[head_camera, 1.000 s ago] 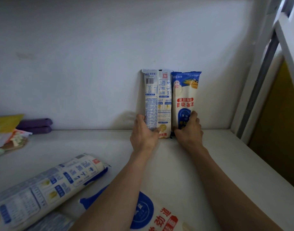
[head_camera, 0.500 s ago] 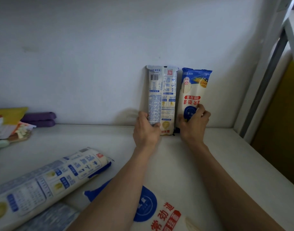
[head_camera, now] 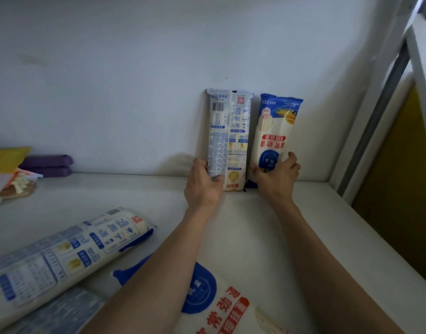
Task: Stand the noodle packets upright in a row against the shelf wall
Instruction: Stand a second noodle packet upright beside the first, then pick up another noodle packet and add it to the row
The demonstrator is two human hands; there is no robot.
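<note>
Two noodle packets stand upright against the white back wall [head_camera: 134, 80]. The left packet [head_camera: 228, 131] shows its printed back with a barcode; my left hand [head_camera: 202, 182] grips its lower left edge. The right packet [head_camera: 277, 126] is white with a blue top and leans slightly right; my right hand [head_camera: 277, 174] wraps its lower part. Three more packets lie flat on the shelf: one with its back up [head_camera: 62, 256] at the left, one blurred at the bottom left corner [head_camera: 55, 314], and one front-up [head_camera: 214, 304] under my forearms.
The white shelf board [head_camera: 267, 237] runs to a right edge beside a white upright frame [head_camera: 376, 116] and a yellow panel [head_camera: 400, 189]. At the far left sit purple rolls [head_camera: 48, 165] and a pile of colourful packaging [head_camera: 9, 174].
My right hand has slid up from the base of the blue-topped packet and now wraps its lower part; that packet has shifted right and tilted, opening a small gap. My left hand holds as before.
</note>
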